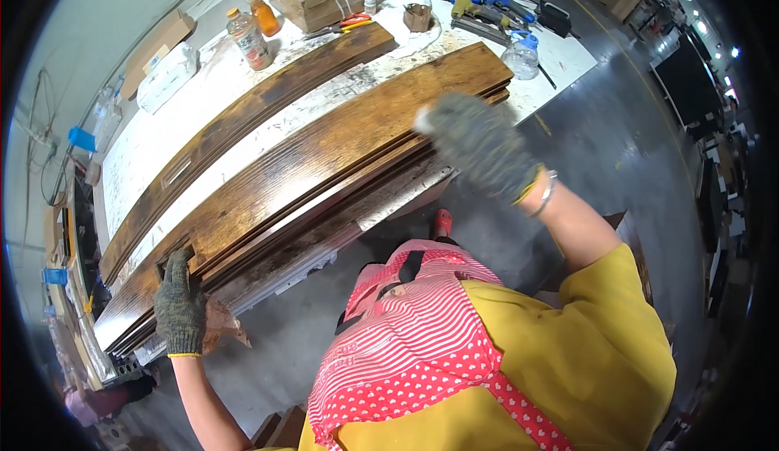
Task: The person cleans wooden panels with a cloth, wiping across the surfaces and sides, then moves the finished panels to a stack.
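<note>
A long dark-brown wooden board (349, 131) with a glossy grain and a grooved near edge lies slantwise along the near side of the table. My left hand (180, 309), in a grey-green knitted glove, grips that near edge beside a notch. A crumpled brownish sheet (223, 325) hangs next to the left wrist. My right hand (479, 147), gloved alike and blurred by motion, is closed over the board's right part. Something small and white shows at its fingers, too smeared to name. Behind lies a second brown board (243, 118), parallel to the first.
On the stained white table (560, 70) stand a clear bottle (249, 39), an orange bottle (262, 15), a cardboard box (312, 1) and a blue-capped jar (522, 55). Red-handled pliers (355, 20) and a yellow-and-black power tool (479, 21) lie at the back.
</note>
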A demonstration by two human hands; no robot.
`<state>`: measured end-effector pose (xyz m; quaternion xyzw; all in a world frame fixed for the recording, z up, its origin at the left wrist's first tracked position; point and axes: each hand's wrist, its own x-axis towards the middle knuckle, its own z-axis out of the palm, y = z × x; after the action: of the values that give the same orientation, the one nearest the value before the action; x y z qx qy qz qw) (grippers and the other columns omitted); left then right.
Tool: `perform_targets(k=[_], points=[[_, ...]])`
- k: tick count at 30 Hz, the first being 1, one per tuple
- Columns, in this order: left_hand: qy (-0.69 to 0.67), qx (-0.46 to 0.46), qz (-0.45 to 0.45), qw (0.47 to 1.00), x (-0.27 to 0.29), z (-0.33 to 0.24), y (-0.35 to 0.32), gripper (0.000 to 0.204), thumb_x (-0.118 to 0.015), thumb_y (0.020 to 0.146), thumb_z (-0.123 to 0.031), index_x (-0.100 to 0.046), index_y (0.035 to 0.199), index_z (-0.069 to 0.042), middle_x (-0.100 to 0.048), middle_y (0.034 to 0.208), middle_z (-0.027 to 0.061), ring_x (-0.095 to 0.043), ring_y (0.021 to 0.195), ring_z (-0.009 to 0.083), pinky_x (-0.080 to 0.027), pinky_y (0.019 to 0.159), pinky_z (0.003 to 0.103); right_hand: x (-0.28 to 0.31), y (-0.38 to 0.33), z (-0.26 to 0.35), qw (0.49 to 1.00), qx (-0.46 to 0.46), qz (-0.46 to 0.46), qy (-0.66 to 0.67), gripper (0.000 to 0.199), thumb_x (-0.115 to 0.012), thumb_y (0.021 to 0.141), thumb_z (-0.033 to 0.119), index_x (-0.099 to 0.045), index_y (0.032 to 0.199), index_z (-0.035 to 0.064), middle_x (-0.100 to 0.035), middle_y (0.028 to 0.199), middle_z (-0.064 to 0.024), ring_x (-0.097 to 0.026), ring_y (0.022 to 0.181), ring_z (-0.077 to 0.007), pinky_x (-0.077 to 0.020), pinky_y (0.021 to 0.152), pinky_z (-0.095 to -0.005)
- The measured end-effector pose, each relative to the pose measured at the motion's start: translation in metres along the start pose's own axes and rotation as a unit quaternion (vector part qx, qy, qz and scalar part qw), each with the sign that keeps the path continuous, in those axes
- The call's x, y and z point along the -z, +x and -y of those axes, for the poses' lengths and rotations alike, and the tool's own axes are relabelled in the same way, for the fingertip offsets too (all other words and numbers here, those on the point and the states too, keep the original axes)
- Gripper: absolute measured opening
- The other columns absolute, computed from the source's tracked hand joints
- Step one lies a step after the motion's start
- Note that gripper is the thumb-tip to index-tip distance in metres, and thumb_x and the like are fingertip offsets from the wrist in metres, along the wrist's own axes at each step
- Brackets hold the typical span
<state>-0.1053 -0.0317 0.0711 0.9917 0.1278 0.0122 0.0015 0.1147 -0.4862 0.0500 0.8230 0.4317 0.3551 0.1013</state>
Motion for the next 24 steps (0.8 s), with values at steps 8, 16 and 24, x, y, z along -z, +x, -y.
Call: perform_targets(k=[8,16,24], points=[[0.024,-0.034,-0.025,0.999,-0.010,0.002,0.008,0.053,-0.063,0.087,-0.010,-0.050,0.139,-0.011,-0.059,0.130,0.0192,-0.061,0.109,0.0400,-0.050,0.091,0.047,-0.008,-0.005,-0.007,0.991,-0.017,-0.080,0.109,0.023,-0.060,0.083,0.013,-0.064,0.103,0.0019,-0.064,0.109,-0.0163,-0.058,0.110,-0.0321,-0.0459,0.101,-0.0396],[-0.010,-0.043,-0.023,0.999,-0.010,0.009,0.006,0.052,-0.061,0.088,-0.004,-0.050,0.138,-0.010,-0.058,0.134,0.0190,-0.057,0.119,0.0376,-0.048,0.096,0.044,-0.028,-0.067,-0.097,0.985,-0.113,0.120,-0.051,0.028,-0.062,0.088,0.016,-0.065,0.115,0.0074,-0.063,0.115,-0.0123,-0.057,0.112,-0.0300,-0.0448,0.104,-0.0408],[0.004,-0.019,-0.004,1.000,-0.007,0.000,0.006,0.051,-0.062,0.087,-0.002,-0.051,0.137,-0.008,-0.056,0.135,0.0211,-0.056,0.120,0.0393,-0.048,0.099,0.045,-0.028,-0.051,-0.085,0.970,-0.140,0.107,0.170,0.027,-0.061,0.086,0.016,-0.066,0.108,0.0025,-0.066,0.108,-0.0114,-0.058,0.113,-0.0304,-0.0455,0.102,-0.0403]])
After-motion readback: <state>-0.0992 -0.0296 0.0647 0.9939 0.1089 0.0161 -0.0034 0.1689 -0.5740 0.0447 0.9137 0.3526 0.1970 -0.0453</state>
